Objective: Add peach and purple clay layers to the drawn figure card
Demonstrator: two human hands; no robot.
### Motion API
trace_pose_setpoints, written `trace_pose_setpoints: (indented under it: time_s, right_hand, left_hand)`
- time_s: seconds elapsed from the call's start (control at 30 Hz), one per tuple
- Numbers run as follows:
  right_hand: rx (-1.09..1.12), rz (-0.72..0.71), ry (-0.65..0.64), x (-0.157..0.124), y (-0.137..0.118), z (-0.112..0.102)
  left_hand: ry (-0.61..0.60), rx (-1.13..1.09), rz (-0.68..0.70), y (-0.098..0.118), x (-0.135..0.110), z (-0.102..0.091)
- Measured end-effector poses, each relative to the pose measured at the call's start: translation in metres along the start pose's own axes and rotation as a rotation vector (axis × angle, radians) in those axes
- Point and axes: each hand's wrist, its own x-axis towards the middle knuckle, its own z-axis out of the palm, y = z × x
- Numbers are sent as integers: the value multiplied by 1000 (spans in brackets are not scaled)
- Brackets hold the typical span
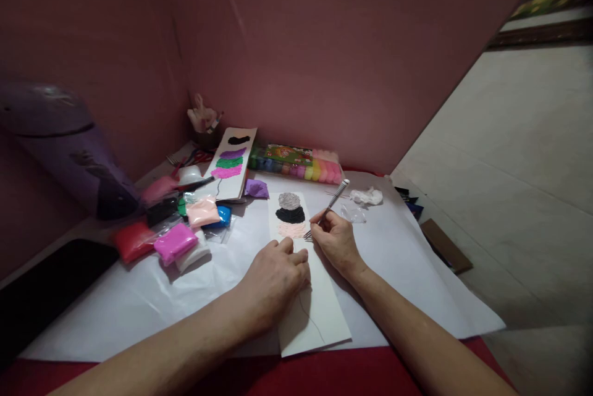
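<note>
A long white card lies before me with a thin curved line drawn down it. Three bands of soft clay cross its upper part: grey, black and pale peach. My right hand is closed around a fork with a striped handle, its tines at the right edge of the peach clay. Just below that band, my left hand holds the card down with curled fingers, its fingertips partly hidden.
Packets of coloured clay, including a magenta packet and a red one, lie to the left. Behind stand a second card with clay bands and a clear clay pack. A crumpled white wad sits right; a dark slab lies left.
</note>
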Motion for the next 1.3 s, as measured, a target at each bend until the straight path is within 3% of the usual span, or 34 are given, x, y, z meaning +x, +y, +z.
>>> trace_pose_setpoints:
  time_s: [0.17,0.3,0.4,0.6,0.93,1.13,1.3]
  right_hand:
    - [-42,-5,59,1,3,1]
    - [-1,-2,116,1,5,2]
    - [38,-11,57,1,3,1]
    - [31,-10,6,0,-1,0]
    - [26,-53,-40,0,-2,1]
    - [-2,-32,36,-1,-1,1]
    - [-47,-37,-9,-2,-2,0]
  left_hand:
    - [38,2,18,-1,0,0]
    - [-2,52,23,3,1,-1]
    - [-10,143,36,9,0,2]
    - [88,291,63,19,-7,13]
    - [68,313,79,21,-8,10]
    - [78,321,89,20,-8,13]
    - [109,341,79,20,-8,14]
